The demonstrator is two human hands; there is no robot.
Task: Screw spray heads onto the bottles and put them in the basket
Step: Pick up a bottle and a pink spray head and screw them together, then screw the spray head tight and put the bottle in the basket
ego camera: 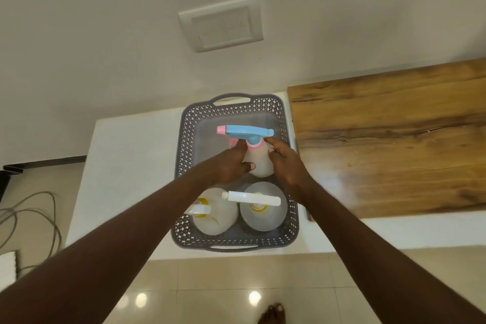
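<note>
A grey perforated basket (184, 166) stands on a white counter. Over its far half I hold a translucent bottle (260, 163) upright, fitted with a blue spray head (247, 132) that has a pink nozzle and pink collar. My left hand (231, 163) grips the bottle's left side and my right hand (285, 163) grips its right side. In the near half of the basket stand two more translucent bottles: the left one (215, 214) and the right one (263, 208), each with a white spray head and yellow collar.
The white counter (126, 166) stretches left of the basket. A wooden board (394, 139) lies on the right, close to the basket's wall. A switch plate (221, 23) is on the wall behind. Cables (34, 218) lie on the tiled floor at left.
</note>
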